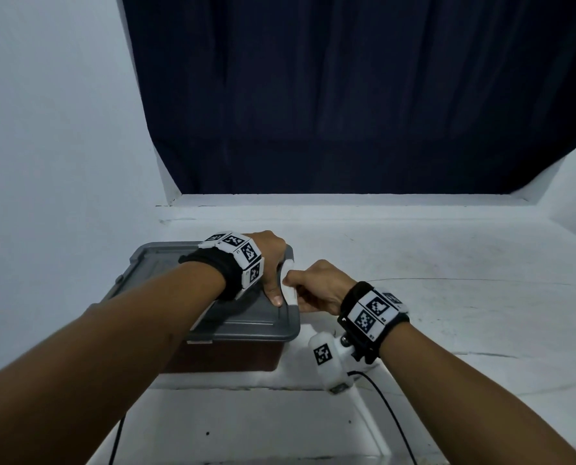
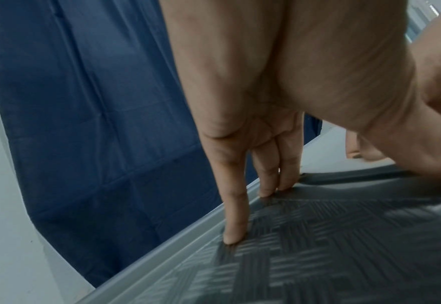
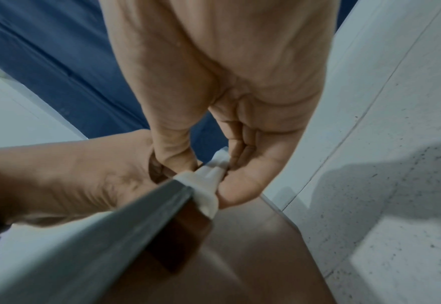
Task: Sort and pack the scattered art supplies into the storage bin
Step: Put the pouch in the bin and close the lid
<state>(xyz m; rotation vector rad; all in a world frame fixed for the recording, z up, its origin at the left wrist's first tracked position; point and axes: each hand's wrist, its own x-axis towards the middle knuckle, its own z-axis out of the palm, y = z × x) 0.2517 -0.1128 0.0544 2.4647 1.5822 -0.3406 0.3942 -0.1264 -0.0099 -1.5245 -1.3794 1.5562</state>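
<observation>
A brown storage bin [image 1: 232, 357] stands on the white floor with its grey lid [image 1: 246, 323] on top. My left hand [image 1: 268, 263] lies on the lid, its straight fingertips [image 2: 233, 236] pressing the patterned lid surface [image 2: 344, 236] near its far edge. My right hand [image 1: 316, 285] grips the white latch [image 1: 288, 286] on the bin's right side, thumb and fingers pinching the latch [image 3: 209, 181] at the lid rim [image 3: 136, 222]. The bin's contents are hidden under the lid.
A dark blue curtain [image 1: 347, 95] hangs behind a white ledge [image 1: 347, 203]. White floor [image 1: 447, 297] stretches to the right of the bin. A black cable [image 1: 390, 411] runs from my right wrist toward me.
</observation>
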